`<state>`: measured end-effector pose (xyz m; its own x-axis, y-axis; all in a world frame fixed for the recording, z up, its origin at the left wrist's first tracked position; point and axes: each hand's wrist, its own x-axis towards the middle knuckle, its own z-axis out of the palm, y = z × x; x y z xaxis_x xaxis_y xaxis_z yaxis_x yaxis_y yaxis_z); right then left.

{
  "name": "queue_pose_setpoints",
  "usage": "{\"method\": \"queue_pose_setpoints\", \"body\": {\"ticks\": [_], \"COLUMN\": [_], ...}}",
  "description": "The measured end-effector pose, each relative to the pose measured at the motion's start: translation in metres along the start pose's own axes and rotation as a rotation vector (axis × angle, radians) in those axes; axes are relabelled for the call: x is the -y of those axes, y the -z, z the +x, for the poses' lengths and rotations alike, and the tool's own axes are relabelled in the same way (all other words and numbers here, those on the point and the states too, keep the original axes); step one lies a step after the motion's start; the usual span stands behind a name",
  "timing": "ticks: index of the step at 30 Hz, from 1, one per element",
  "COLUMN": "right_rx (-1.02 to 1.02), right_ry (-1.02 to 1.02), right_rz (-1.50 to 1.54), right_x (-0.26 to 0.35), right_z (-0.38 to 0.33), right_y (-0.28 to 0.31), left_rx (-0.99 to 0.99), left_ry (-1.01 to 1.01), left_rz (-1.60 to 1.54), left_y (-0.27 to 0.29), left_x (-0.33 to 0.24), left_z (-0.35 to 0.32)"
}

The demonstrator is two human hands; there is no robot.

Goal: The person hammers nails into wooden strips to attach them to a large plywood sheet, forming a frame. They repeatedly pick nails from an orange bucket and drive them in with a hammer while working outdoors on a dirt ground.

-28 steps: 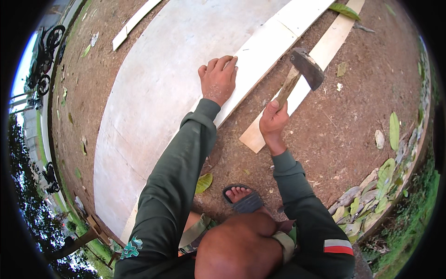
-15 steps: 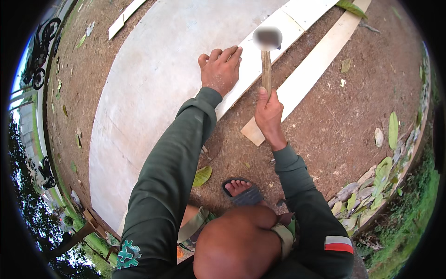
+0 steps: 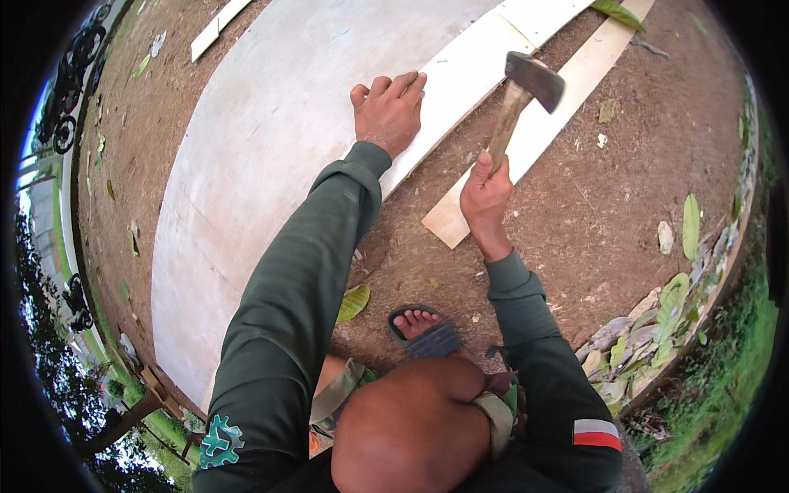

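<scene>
Right hand [image 3: 487, 201], hatchet [image 3: 516, 100]; plank [image 3: 579, 78], leaf [image 3: 618, 13] beyond

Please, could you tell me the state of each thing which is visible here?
Left hand: fingers bent, at the long white flat board
Right hand: closed around the tool's handle
Dark metal-headed tool with wooden handle: held, head pointing away from the person
Long white flat board: lying flat
Large pale grey sheet: lying flat
Narrow pale wooden plank: lying on soil
Dark open-toed sandal: worn

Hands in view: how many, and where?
2. Left hand at the left edge of the pale strip; right hand around the handle of a hatchet. No other hands show.
</scene>
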<state>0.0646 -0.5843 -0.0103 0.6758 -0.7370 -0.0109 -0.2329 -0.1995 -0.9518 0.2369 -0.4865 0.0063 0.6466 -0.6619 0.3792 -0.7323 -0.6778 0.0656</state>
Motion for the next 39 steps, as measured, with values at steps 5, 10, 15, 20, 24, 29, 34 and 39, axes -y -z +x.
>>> {"method": "queue_pose_setpoints", "body": {"ticks": [5, 10, 15, 20, 24, 29, 34, 39], "right_rx": [-0.024, 0.186, -0.167, 0.093, -0.062, -0.006, 0.265, -0.133], "right_ry": [0.041, -0.126, 0.363, 0.099, 0.241, 0.068, -0.116, 0.139], "right_rz": [-0.098, -0.188, 0.302, -0.141, 0.105, -0.092, -0.319, 0.060], "right_x": [0.023, 0.003, -0.019, 0.033, 0.004, 0.015, -0.001, 0.003], "right_z": [-0.015, 0.001, -0.001, 0.001, -0.002, 0.000, 0.013, 0.007], "right_y": [0.007, -0.006, 0.020, 0.015, 0.015, 0.018, 0.004, 0.009], "left_rx": [0.042, 0.034, 0.016, 0.012, -0.001, 0.018, 0.046, 0.046], "left_ry": [0.019, 0.007, 0.002, 0.012, -0.006, 0.018, 0.023, 0.025], "left_rz": [-0.020, 0.019, -0.015, 0.014, -0.009, -0.007, -0.039, -0.029], "left_y": [0.005, -0.002, 0.001, 0.001, -0.001, 0.002, 0.001, 0.007], "left_x": [0.000, 0.001, -0.003, 0.004, 0.000, 0.006, 0.002, 0.007], "left_z": [-0.003, -0.003, -0.006, -0.005, 0.001, -0.003, 0.004, 0.000]}}
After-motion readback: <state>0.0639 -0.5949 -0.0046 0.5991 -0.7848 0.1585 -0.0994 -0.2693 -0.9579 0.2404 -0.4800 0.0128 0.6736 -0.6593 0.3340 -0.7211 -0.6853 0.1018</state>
